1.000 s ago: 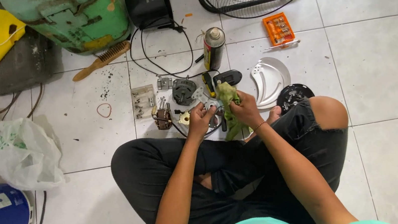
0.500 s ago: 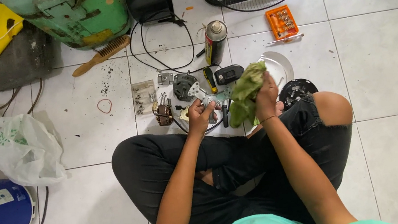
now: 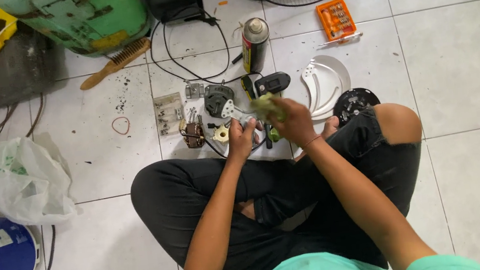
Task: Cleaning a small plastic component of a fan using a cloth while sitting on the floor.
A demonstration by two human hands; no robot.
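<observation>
Between the crossed knees, the left hand (image 3: 241, 136) is gripping what seems to be a small metal fan part (image 3: 242, 118) over the tiled floor (image 3: 104, 170), while the right hand (image 3: 293, 121) is closing around a green rag (image 3: 267, 106) touching it. Beyond the hands, a spray can (image 3: 255, 44) is standing upright.

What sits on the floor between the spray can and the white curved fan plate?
In the head view, a black boxy part lies on the tile between the spray can and the white curved plate, nearer the can.
</observation>
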